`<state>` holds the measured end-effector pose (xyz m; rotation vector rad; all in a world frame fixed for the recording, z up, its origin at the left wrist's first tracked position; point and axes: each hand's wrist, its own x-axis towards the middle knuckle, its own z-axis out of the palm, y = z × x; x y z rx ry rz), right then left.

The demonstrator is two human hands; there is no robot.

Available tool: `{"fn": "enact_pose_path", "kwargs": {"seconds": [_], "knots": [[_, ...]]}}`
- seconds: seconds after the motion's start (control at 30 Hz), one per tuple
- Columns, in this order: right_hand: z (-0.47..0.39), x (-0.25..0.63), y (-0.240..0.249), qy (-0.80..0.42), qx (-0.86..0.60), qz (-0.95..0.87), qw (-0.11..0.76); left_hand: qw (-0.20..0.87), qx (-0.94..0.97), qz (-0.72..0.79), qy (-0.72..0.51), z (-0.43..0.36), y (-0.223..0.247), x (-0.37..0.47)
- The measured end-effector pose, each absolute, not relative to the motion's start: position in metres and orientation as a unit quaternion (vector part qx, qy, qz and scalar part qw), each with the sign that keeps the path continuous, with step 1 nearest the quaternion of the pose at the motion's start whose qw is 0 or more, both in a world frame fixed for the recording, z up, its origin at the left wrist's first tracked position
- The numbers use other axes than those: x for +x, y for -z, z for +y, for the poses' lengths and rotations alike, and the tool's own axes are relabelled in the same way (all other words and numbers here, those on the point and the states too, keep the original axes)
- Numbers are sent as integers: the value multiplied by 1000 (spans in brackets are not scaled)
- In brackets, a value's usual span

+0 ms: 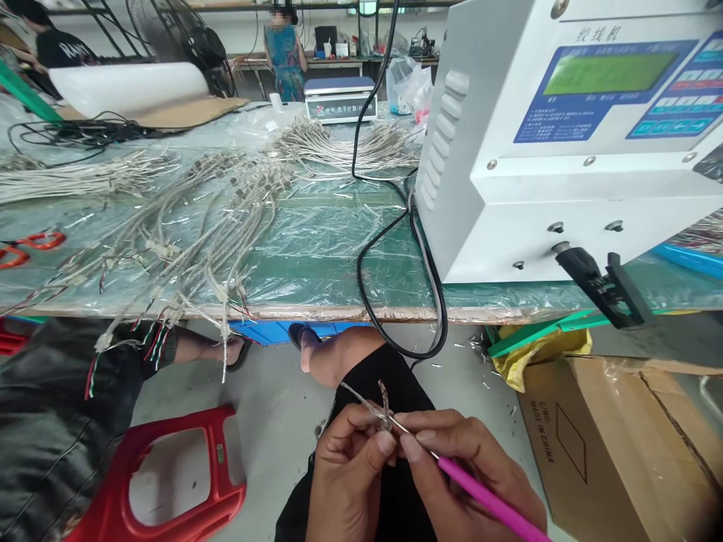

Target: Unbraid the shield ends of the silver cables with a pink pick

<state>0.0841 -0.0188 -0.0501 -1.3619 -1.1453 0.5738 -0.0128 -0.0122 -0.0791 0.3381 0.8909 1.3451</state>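
Above my lap, my left hand [350,474] pinches the end of a thin cable between thumb and fingers. A short tuft of braided shield [384,393] sticks up from the cable end. My right hand [474,474] is closed around a thin metal pick with a pink handle [486,500]. The pick's shaft crosses the cable at my left fingertips and its point reaches out to the upper left. The fingertips of both hands nearly meet. Most of the cable below is hidden by my left hand.
A white machine [565,188] with a black clamp [602,286] stands on the green table [316,256]. Bundles of cables [226,203] lie left, beside orange-handled scissors [34,245]. A black cord [361,293] hangs over the edge. A red stool [220,452], a carton [581,444] and another person's legs flank me.
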Motion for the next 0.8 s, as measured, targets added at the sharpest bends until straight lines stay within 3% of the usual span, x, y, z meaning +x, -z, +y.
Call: {"fn": "enact_pose_path", "kwargs": {"seconds": [0.53,0.8], "knots": [[-12,87,40,-220,-587,-536,565,636,181,429,-615,-13,79,-16],[-14,84,37,-252,-592,-501,579,443,381,443,-680,-15,80,-16]]}}
